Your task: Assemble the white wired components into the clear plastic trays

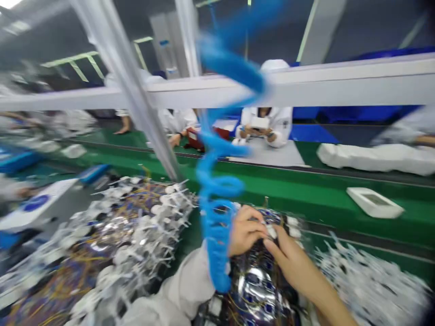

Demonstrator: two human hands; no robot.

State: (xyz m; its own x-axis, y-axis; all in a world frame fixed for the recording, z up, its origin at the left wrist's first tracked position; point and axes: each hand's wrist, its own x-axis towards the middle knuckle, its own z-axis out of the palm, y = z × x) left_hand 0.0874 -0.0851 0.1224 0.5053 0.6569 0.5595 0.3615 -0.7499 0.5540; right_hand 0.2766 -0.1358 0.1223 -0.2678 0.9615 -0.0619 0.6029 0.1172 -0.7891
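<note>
A small white part point(271, 231) sits at the fingertips, between the left hand point(248, 230) and the right hand point(290, 256), over the far end of a wired batch point(254, 287). Both grips curl in toward it; whether either pinches it, I cannot tell. A blue hose point(218, 260) hangs before the left wrist. White strips point(370, 280) lie to the right, another batch point(136, 240) to the left.

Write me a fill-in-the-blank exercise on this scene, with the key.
Between the left hand and the right hand is a small piece coloured ____.
A sleeve covers the left forearm, while the visible right forearm is ____.
The hanging coil is coloured ____.
The pale device rests on a surface coloured ____.
Missing words: white; bare; blue; green.
</note>
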